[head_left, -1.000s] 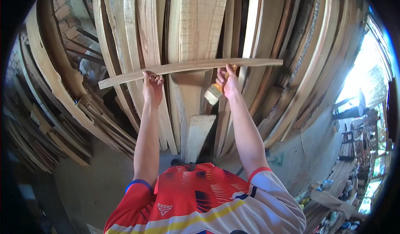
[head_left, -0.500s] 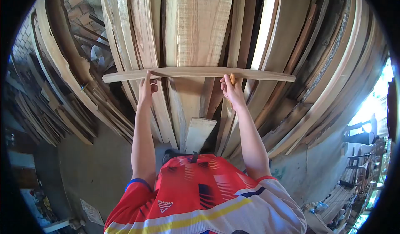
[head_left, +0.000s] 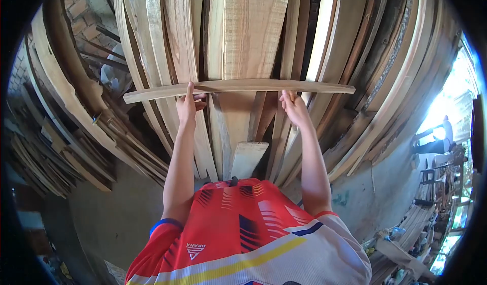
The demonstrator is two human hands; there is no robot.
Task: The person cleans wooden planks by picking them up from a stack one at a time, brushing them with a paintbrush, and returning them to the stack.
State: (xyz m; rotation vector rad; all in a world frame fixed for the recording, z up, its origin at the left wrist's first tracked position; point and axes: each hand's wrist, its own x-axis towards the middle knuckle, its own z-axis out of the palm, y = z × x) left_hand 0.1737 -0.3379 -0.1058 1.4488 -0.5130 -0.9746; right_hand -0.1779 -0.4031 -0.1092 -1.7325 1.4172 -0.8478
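Observation:
A long, slightly bowed-looking wooden strip (head_left: 238, 85) lies crosswise in front of several upright boards. My left hand (head_left: 188, 105) grips its lower edge left of the middle, one finger reaching up over the face and the others curled. Right of the middle, my right hand (head_left: 296, 108) is closed at the same edge, its fingertips against the strip. The fingers behind the wood are hidden. Whether the right hand also holds a slim orange-yellow object cannot be made out now.
Wide planks (head_left: 253, 31) lean close together ahead of me. A short pale board (head_left: 249, 155) stands near my body. More lumber (head_left: 76, 97) is stacked at the left, by a brick wall (head_left: 78, 6). Concrete floor (head_left: 122, 214) shows below; at the right is a bench with clutter (head_left: 406, 239).
My right hand has shifted slightly right and turned; the orange-yellow object seen in it before no longer shows clearly. My left hand has moved a little right along the strip.

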